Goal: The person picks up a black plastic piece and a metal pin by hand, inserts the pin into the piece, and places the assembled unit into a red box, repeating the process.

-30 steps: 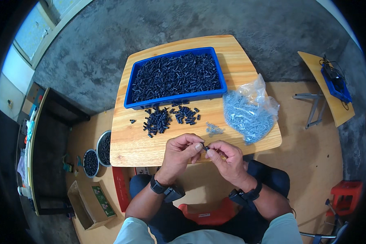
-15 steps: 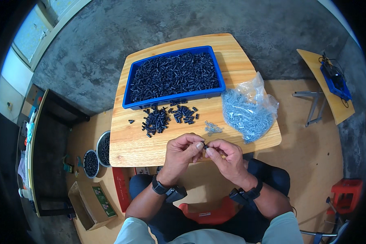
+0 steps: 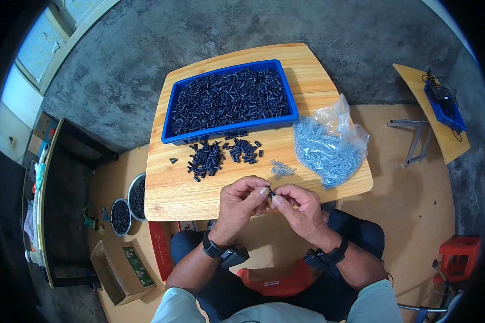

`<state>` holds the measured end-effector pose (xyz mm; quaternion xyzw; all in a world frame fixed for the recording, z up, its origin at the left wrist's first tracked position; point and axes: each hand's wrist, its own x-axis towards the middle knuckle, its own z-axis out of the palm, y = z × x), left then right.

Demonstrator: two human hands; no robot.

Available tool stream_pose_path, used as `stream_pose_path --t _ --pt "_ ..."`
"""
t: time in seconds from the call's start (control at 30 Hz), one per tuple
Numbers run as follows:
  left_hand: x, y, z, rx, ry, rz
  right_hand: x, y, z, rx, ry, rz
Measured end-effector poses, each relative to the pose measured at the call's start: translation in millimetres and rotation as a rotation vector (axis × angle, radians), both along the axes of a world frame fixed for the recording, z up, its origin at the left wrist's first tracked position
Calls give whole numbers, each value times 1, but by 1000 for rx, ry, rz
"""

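Note:
Both of my hands meet at the table's near edge, their fingertips pinched on one small black cylindrical piece [image 3: 272,193]. My left hand [image 3: 241,203] grips it from the left, thumb against forefinger. From the other side my right hand [image 3: 300,209] pinches it the same way. Fingers cover most of the piece, so its exact shape is hidden. Just beyond the hands lies a small heap of silvery screws [image 3: 282,169]. Farther left, loose black cylindrical pieces [image 3: 206,160] are spread in two heaps.
A blue tray [image 3: 231,131] full of black pieces fills the table's far side. To the right sits a clear bag of silvery screws [image 3: 328,151]. Bowls of black parts [image 3: 120,217] and an open cardboard box [image 3: 113,274] stand on the floor at left.

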<state>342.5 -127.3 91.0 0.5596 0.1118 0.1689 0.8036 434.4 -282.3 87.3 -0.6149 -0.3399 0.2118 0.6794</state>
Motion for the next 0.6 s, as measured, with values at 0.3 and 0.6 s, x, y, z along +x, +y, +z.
stream_pose_path --t 0.3,0.6 --pt "-1 0 5 357 -40 54 0 -2 0 -30 15 8" --pt "-2 3 6 452 -91 2 -1 -2 -2 -9 186 40"
